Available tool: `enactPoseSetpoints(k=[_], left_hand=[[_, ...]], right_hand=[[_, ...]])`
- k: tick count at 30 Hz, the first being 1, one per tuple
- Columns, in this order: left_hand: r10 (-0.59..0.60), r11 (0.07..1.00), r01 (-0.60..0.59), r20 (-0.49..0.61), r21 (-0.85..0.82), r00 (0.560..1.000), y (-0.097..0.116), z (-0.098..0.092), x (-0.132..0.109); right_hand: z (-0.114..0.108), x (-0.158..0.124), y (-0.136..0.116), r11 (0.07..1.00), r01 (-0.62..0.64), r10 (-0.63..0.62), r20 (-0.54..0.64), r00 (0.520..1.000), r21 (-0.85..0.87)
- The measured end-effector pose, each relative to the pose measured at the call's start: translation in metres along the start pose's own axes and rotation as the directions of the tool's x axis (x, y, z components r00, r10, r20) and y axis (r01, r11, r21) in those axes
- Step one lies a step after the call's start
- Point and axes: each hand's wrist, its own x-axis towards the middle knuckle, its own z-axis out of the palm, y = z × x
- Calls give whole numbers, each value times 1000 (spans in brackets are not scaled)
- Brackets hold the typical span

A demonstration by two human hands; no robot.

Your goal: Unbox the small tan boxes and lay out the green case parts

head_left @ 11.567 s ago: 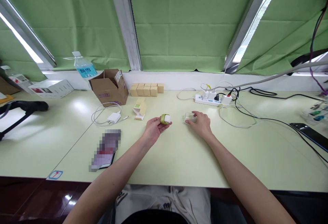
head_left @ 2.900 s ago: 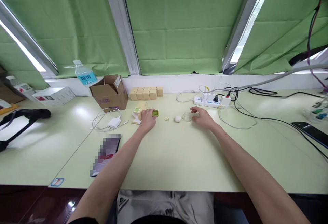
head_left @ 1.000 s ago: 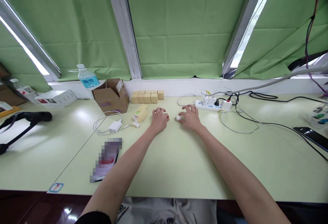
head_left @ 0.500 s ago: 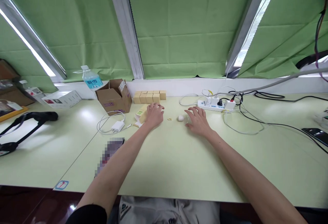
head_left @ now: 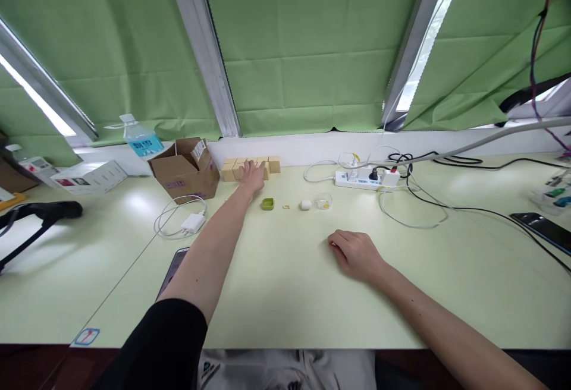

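My left hand (head_left: 252, 177) stretches forward over a row of small tan cardboard boxes (head_left: 229, 170), its fingers apart at their tops; a firm grip on any box is not visible. My right hand (head_left: 355, 253) rests on the table with curled fingers, and nothing shows in it. Between the hands, farther back, lie a small green open case (head_left: 267, 204), a tiny yellow piece (head_left: 286, 207), a small white cylinder (head_left: 306, 205) and a clear plastic container (head_left: 324, 201) with something yellow inside. My left forearm hides part of the table.
An open brown carton (head_left: 187, 176) stands left of the boxes, near a white charger (head_left: 193, 223) with its cable. Farther right are a power strip (head_left: 357, 181) with tangled cables and a phone (head_left: 542, 229). Another phone (head_left: 178, 262) lies partly under my left arm.
My left hand has left the yellow box and moved forward to the row of boxes. My right hand has drawn back from the clear container and curled. The green case now shows.
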Motion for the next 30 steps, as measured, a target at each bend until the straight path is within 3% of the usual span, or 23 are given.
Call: enactPoseSetpoints(k=[5, 13, 20, 24, 28, 30], left_hand=[[45, 999, -44, -24, 18, 999, 7, 7, 3], [61, 998, -60, -52, 16, 997, 8, -3, -3], [7, 998, -15, -151, -54, 989, 6, -35, -26], [-3, 978, -44, -228, -201, 974, 5, -62, -71], [-56, 876, -54, -213, -479, 975, 20, -74, -150], [-2, 833, -92, -170, -546, 986, 35, -73, -191]], right_hand=[[-3, 3, -1, 1000, -6, 5, 42, 999, 6], [-1, 3, -4, 999, 43, -41, 49, 998, -25], [0, 1, -1, 999, 41, -40, 43, 998, -22], [-2, 5, -3, 998, 52, -52, -12, 999, -27], [-8, 16, -19, 999, 37, -36, -109, 993, 13], [-10, 24, -34, 998, 20, -12, -145, 989, 54]])
